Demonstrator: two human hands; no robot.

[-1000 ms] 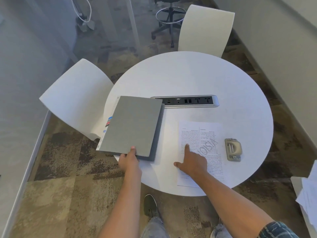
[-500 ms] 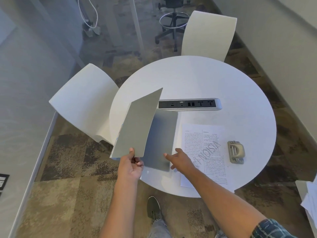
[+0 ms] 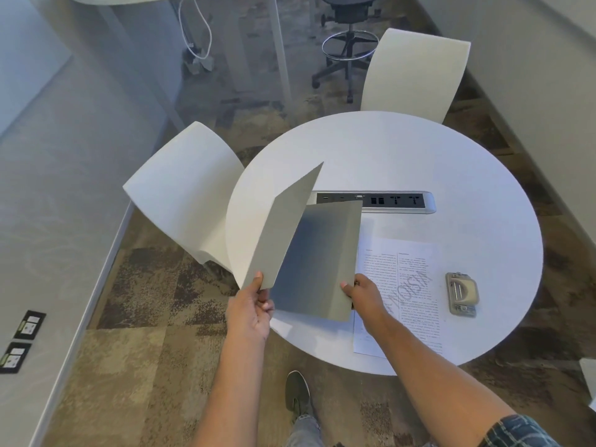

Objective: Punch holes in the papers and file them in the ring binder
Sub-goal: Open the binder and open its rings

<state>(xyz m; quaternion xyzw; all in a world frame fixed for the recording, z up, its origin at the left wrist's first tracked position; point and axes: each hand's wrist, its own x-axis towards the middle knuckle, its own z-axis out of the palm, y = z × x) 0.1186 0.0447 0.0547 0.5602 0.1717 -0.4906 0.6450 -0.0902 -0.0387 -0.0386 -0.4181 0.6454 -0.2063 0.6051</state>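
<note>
We see a round white table (image 3: 403, 150) with a grey binder (image 3: 319, 262) held open over its near left edge. The left hand (image 3: 250, 309) pinches the bottom corner of the raised front cover, thumb on its outer face; the right hand (image 3: 366, 293) grips the bottom right edge of the other cover. Just right of the binder lies a printed sheet of paper (image 3: 409, 285), partly under the right forearm. Right of the paper sits a beige hole punch (image 3: 461, 293), apart from it. Beyond the binder, a power socket strip (image 3: 387, 201) is set into the table. Two white chairs (image 3: 183, 191) stand at the table's left and far sides.
</note>
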